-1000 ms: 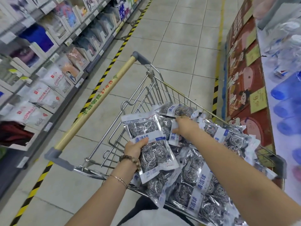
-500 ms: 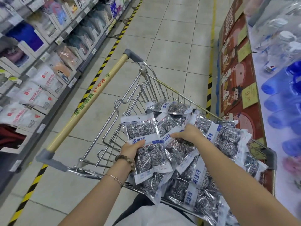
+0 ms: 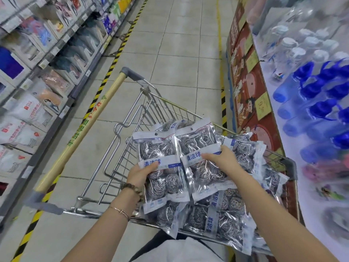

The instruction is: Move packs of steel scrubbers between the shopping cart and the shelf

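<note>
**TWO PACKS IN HAND OVER CART, SHELF TRANSFER NOT YET MADE**

Obs.: Left hand (image 3: 140, 172) grips the left pack (image 3: 157, 148) of steel scrubbers. The thumb is clamped across the front at the blue-and-white label band; the fingers are behind the pack, out of view. Right hand (image 3: 223, 157) holds the right pack (image 3: 200, 143), with fingers curled across the label band from the right edge. Thumb not visible, presumably underneath. Both packs are upright, label side to camera and edge to edge. They are held above the pile (image 3: 217, 218) of like packs that fills the shopping cart (image 3: 120, 154).

Location: Cart stands in the aisle. Shelf (image 3: 37, 72) of boxed and bagged goods on the person's left, beyond the cart's handle bar (image 3: 81, 137). Bottle display (image 3: 311, 91) on the right.

Assessment: Pick-up looks complete and the carry to the shelf is pending. The scrubber slot is not identifiable from this view.

Recs.:
- Film bags are slick and the contents are loose, so hold at the stiff label band as now, not at the bottom seal.
- Lift clear of the pile before swinging left, or neighbouring packs may drag over the rim.
- Pass above the handle bar.
- Keep hang-holes up and labels facing out, and seat one pack at a time.

Risk: a pack slipping from the right hand if the thumb is not under it.
</note>
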`<state>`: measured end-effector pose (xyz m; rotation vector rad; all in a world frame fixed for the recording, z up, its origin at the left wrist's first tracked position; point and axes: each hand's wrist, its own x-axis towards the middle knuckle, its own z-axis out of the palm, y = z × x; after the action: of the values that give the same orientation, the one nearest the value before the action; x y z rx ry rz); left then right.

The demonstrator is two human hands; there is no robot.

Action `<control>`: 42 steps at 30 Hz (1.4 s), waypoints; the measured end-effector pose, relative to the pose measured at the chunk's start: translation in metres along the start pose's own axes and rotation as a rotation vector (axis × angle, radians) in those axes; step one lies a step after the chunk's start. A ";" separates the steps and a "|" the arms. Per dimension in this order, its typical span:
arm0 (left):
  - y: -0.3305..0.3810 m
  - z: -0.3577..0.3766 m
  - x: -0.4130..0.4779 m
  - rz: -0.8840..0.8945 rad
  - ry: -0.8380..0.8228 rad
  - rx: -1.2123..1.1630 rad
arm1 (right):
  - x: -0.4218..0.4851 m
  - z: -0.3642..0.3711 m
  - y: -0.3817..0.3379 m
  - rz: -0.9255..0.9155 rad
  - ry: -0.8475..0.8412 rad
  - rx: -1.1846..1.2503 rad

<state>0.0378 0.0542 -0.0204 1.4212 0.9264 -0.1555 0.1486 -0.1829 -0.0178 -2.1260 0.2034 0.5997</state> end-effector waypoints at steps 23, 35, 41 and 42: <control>-0.017 0.164 -0.071 0.263 -0.598 0.465 | -0.213 -0.045 0.152 0.343 0.962 0.577; -0.095 0.251 -0.188 0.283 -0.996 0.728 | -0.351 -0.040 0.251 0.570 1.277 0.811; -0.138 0.295 -0.259 0.324 -1.070 0.857 | -0.402 -0.067 0.315 0.593 1.351 0.878; -0.147 0.305 -0.266 0.324 -1.077 0.883 | -0.409 -0.073 0.328 0.594 1.352 0.895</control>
<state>-0.0877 -0.3577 -0.0048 1.8932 -0.3380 -1.0600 -0.2990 -0.4657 -0.0200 -1.2123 1.5327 -0.6470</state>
